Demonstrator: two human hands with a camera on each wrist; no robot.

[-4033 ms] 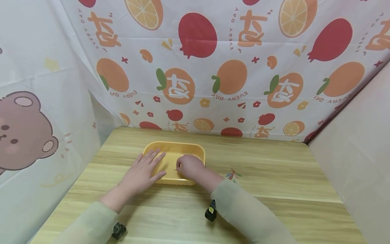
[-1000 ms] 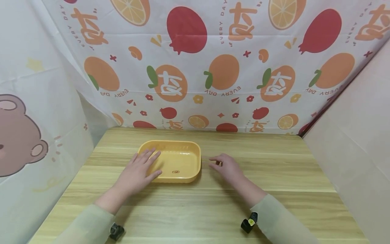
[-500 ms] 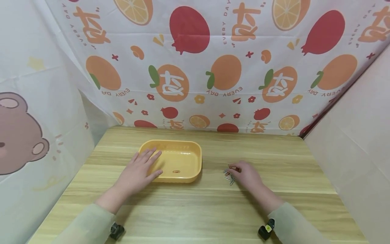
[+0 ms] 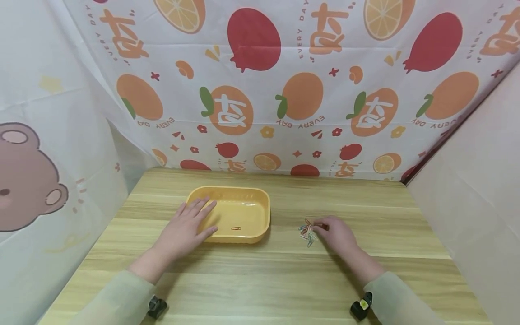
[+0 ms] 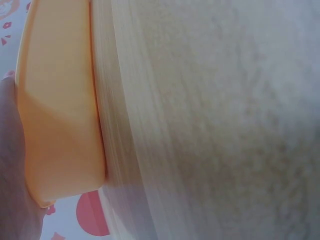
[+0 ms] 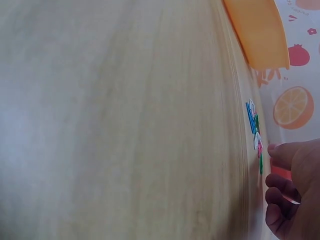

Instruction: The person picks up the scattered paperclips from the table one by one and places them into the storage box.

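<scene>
In the head view a yellow plastic tray [image 4: 264, 212] stands on the table, with one reddish paper clip [image 4: 236, 229] lying on its floor. My left hand [image 4: 183, 230] rests over its left end, fingers spread across the rim; the left wrist view shows the tray's outer wall [image 5: 62, 110] beside that hand. To the right lies a small pile of coloured paper clips [image 4: 307, 234], blue, green, white and red. My right hand [image 4: 339, 235] is at the pile's right edge, thumb and forefinger bent towards it. Whether the fingertips pinch a clip is too small to tell.
The wooden table [image 4: 252, 275] reaches to a fruit-print cloth [image 4: 300, 54] hung at the back. A pale cloth with a bear print [image 4: 28, 180] stands on the left, and a plain pale wall [image 4: 479, 189] on the right.
My right hand has gone from inside the tray to the clip pile on the right, shifting slightly right in the last half second. A reddish clip now shows in the tray. The left hand stays put.
</scene>
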